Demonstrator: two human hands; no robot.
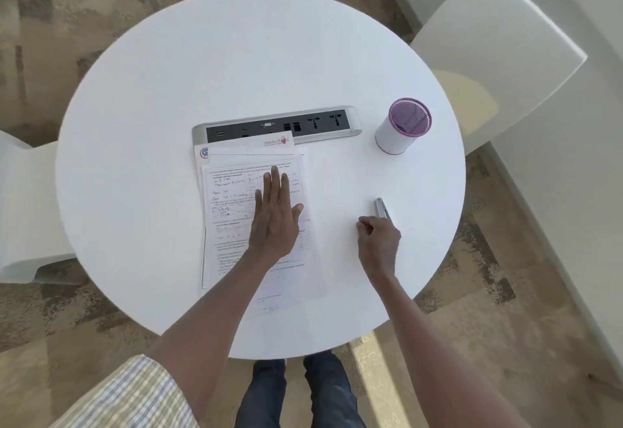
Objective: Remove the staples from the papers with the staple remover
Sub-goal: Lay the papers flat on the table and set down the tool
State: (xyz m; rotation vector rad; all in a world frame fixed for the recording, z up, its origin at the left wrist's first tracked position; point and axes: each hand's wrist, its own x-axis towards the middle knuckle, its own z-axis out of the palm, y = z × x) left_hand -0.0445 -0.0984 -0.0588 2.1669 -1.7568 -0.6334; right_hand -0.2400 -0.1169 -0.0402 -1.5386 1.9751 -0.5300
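Two hands work apart: the left hand point(274, 216) lies flat, fingers straight, on the papers point(236, 221) at table centre; at four o'clock the right hand point(379, 242) curls around the staple remover point(381, 208). No staple shows; blind prying could tear sheets.

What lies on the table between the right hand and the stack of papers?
Nothing: in the head view, only bare white table separates the right hand, which holds the staple remover, from the papers.
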